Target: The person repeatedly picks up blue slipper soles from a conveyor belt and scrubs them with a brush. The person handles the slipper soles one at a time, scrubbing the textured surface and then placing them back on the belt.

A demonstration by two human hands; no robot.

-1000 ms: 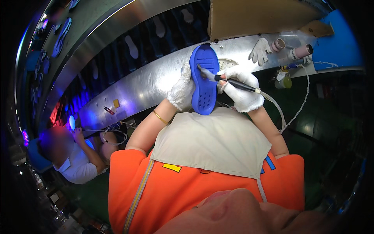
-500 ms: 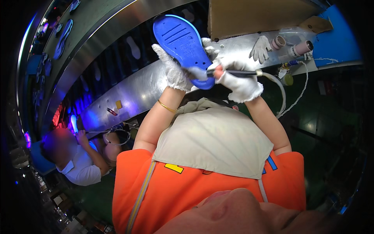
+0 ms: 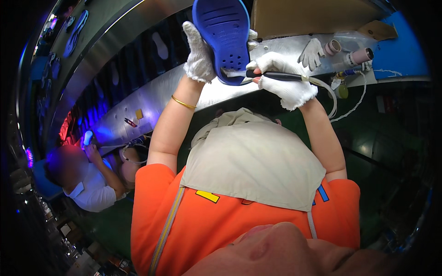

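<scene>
A blue shoe sole point(image 3: 224, 32) is held tilted at the top of the view, its far end cut off by the frame. My left hand point(image 3: 200, 57), in a white knit glove, grips it from the left side, with gloved fingertips showing past its right edge. A brush point(image 3: 283, 77) with a black handle and a pale hose at its rear lies in my closed right hand point(image 3: 290, 89), whose fingertips are bare. The bristles rest against the near end of the sole, below a group of small holes.
A metal ledge point(image 3: 179, 99) runs under my hands, bearing a spare glove point(image 3: 311, 54) and two pinkish rolls point(image 3: 359, 56). Behind stand a cardboard box point(image 3: 294, 18) and a blue surface point(image 3: 396, 50). At left, a co-worker point(image 3: 94, 184) sits near a conveyor point(image 3: 103, 23).
Both hands have moved up and away from me with the sole, which now stands more upright. The brush tip has shifted from the sole's left edge onto the face of its near end.
</scene>
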